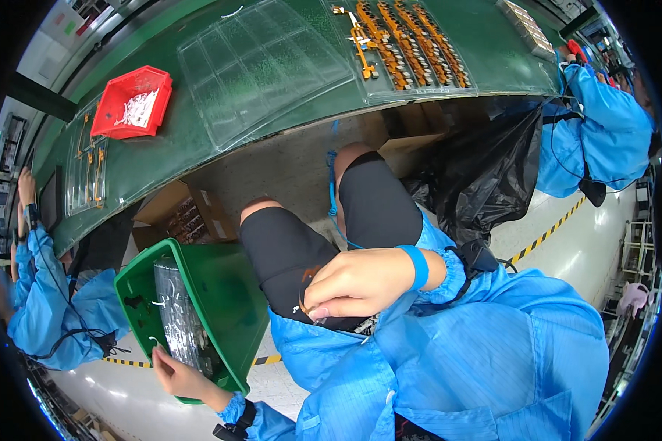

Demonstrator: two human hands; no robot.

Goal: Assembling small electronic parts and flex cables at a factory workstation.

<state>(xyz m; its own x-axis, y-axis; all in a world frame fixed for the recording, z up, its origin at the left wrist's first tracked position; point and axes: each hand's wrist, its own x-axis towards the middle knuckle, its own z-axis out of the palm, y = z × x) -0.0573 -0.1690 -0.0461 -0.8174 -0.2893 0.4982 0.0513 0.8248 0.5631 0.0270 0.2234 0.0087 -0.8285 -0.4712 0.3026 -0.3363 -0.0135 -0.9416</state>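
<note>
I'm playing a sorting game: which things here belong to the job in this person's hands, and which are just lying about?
Probably the job's:
orange-brown part, in the right hand
small white piece, at the left hand
green bin, beside that hand

Seemingly just lying about:
black plastic bag
cardboard box behind the green bin

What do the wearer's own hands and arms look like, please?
The left hand and right hand are ungloved. Both blue sleeves end in gathered cuffs with black straps around them, plus a blue wristband on the right.
</note>
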